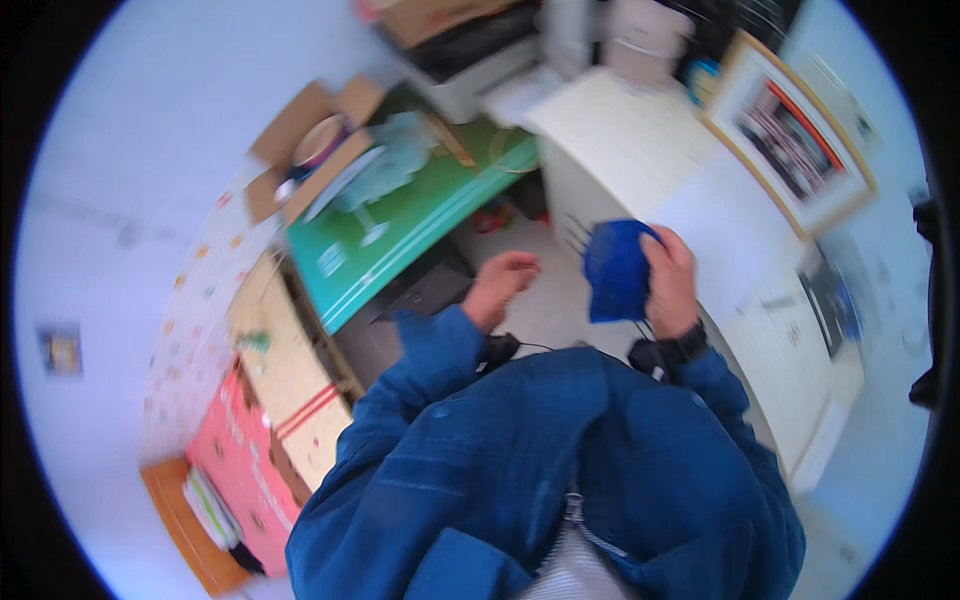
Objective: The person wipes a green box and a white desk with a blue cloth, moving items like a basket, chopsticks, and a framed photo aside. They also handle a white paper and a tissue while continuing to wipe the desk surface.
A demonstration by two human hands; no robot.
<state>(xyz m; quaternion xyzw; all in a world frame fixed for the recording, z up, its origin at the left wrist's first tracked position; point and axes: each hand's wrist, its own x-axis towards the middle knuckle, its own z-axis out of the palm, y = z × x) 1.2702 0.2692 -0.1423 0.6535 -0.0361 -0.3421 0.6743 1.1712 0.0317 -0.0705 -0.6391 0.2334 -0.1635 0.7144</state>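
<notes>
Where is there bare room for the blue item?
The white counter looks bare by its left edge, before the pale rounded object; a framed picture borders its right side. The green table has a free strip along its front edge; behind that, the open carton and translucent plastic crowd it.

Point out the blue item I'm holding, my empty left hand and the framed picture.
Blue item (615,271): head view, middle of its exposed face.
Left hand (499,288): head view, middle of the hand.
Framed picture (788,138): head view, on the image inside the frame.
</notes>
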